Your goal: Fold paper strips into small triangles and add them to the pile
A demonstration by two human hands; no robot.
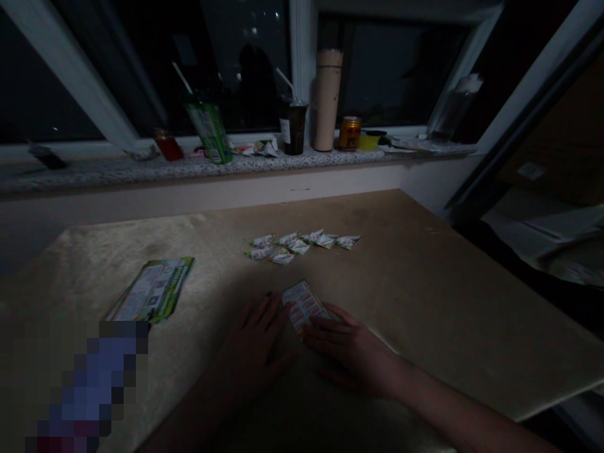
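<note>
A flat, rectangular printed card (302, 301) lies on the brown table (396, 270), long axis slanting from far left to near right. Left hand (257, 340) spreads open beside it; right hand (346, 343) covers its near end, grip unclear.

Cannot read any word, brand or number with certainty. Shows reddish rows of print on the small paper sheet (298, 303), too blurred to make out. Bears green-backed lettering and lines of small print on the paper stack (163, 290), likewise illegible. Carries blurred markings on the folded packets (283, 257), green container (208, 129), gold can (350, 133) and dark cup's white label (285, 132).
</note>
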